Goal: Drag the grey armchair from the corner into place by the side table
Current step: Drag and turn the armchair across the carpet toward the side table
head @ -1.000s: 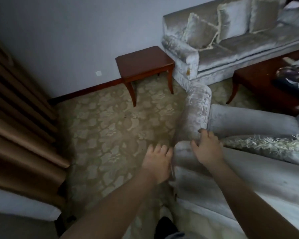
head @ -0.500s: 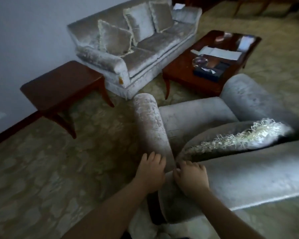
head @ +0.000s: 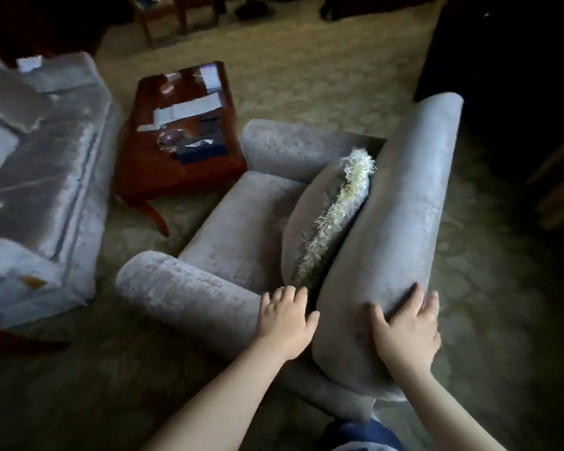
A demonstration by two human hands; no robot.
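The grey armchair point(head: 248, 219) stands in the middle of the view, its seat facing up-left toward the sofa. A fringed cushion point(head: 319, 222) leans against its backrest. My left hand point(head: 285, 320) lies flat on the near end of the rolled armrest, fingers spread. My right hand point(head: 406, 333) clasps the near end of the backrest, thumb on the front and fingers over the top. A dark corner of the wooden side table point(head: 10, 340) shows at the left edge, below the sofa arm.
A grey sofa point(head: 43, 177) fills the left side. A wooden coffee table point(head: 150, 164) with papers and a glass dish stands just beyond the armchair's far armrest. Patterned carpet point(head: 306, 83) stretches behind. Dark furniture stands at the right.
The view has swung right, so the side table has slid nearly out of frame. The armchair has turned in view. My right hand moved from the backrest's corner to a wider clasp.
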